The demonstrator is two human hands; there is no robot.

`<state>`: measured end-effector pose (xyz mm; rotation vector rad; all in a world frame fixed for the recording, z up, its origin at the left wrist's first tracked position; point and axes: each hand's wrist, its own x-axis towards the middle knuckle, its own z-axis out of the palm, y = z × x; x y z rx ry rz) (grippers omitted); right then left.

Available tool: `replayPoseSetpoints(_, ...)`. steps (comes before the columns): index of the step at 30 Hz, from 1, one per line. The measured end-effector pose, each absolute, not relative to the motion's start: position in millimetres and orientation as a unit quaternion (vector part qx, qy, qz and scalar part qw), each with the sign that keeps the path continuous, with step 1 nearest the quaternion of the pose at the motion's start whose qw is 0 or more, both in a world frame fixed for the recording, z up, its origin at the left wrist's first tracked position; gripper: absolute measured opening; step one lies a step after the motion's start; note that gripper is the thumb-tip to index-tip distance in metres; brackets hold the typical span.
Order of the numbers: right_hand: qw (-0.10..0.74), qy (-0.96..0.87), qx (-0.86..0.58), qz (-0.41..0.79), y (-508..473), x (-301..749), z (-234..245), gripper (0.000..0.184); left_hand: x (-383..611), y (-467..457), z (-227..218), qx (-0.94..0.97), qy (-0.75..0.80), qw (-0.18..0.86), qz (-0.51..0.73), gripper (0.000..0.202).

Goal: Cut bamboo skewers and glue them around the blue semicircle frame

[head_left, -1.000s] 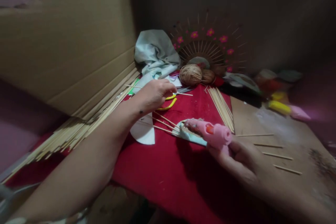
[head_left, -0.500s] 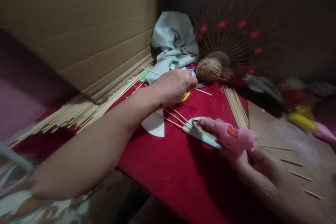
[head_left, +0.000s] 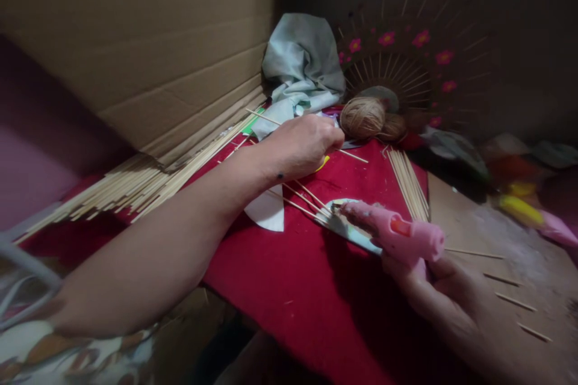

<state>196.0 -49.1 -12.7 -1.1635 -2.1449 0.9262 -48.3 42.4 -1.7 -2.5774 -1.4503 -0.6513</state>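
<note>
Pink glue gun (head_left: 397,234) in right hand (head_left: 445,295), stick (head_left: 350,156) in left fingers (head_left: 327,138)

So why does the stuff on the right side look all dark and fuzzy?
In the head view the light is dim: the pink plastic glue gun and red cloth table cover show fairly clearly, but the yellow and pink things at the right edge are smeared and shadowy, and the corners stretch from lens distortion.

The glue gun (head_left: 397,236) was pink with an orange trigger, over a red cloth (head_left: 316,289). The twine ball (head_left: 362,117) was tan, the fan's flowers (head_left: 386,38) pink.
</note>
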Motion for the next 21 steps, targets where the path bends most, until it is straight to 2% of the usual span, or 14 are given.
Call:
replayPoseSetpoints(4, 0.252, -0.785, -0.449, 0.345, -49.0, 195.9, -15.6, 0.022, -47.9, 41.9, -1.9, -0.852, -0.473, 0.058, -0.219, 0.022)
replayPoseSetpoints(9, 0.295, -0.783, -0.426, 0.344, -50.6, 195.4, -15.6, 0.026, -47.3, 40.8, -1.9, -0.852, -0.472, 0.056, -0.218, 0.021)
replayPoseSetpoints(13, 0.282, -0.782, -0.432, 0.350, -52.1, 200.1, -15.7, 0.029, -47.0, 40.4, -0.7, -0.851, -0.479, 0.053, -0.208, 0.021)
replayPoseSetpoints(21, 0.291, -0.809, -0.425, 0.284, -52.4, 198.0, -13.7, 0.036, -46.5, 40.6, -1.1, -0.852, -0.477, 0.060, -0.208, 0.020)
